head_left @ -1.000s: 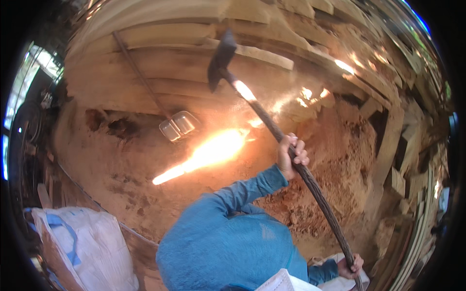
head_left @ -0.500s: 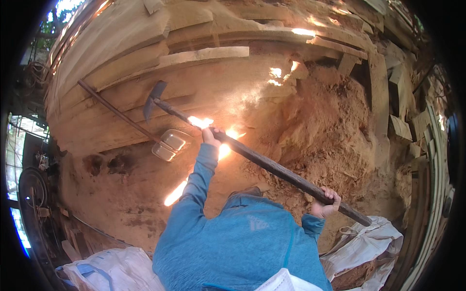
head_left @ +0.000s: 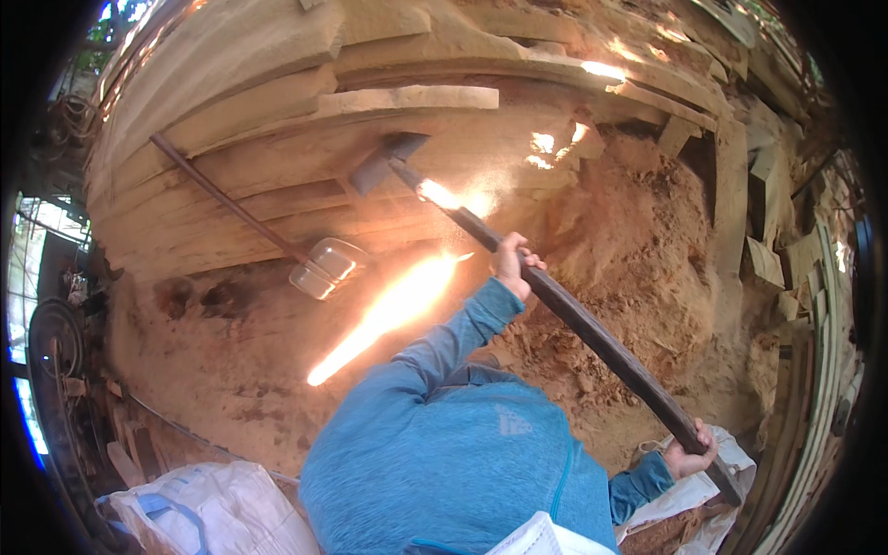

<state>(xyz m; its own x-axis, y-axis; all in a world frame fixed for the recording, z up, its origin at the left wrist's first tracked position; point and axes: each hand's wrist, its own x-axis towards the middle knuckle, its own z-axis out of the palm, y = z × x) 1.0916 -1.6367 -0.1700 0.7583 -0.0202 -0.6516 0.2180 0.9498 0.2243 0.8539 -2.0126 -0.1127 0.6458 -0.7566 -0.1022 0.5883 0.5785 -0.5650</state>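
A long-handled hoe [head_left: 606, 344] slants across the picture, its dark wooden handle running from upper middle to lower right. My left hand [head_left: 514, 265] is closed round the middle of the handle. Near the handle's butt end, my right hand [head_left: 691, 451] grips it too. The broad dark hoe blade [head_left: 373, 174] is raised at the far end, in front of the stacked planks. Right of the handle lies a heap of reddish-brown, sawdust-like loose material [head_left: 638, 240].
A shovel [head_left: 217, 196] leans on the dusty plank stack [head_left: 250, 139] at left. White sacks lie at the lower left [head_left: 222, 509] and lower right [head_left: 735, 458]. Upright boards [head_left: 731, 199] stand at right. Bright sunlight streaks the dusty ground [head_left: 213, 370].
Both hands and the hoe have moved right, the right hand also downward. My left hand now grips nearer my right. The hoe blade has shifted right and turned.
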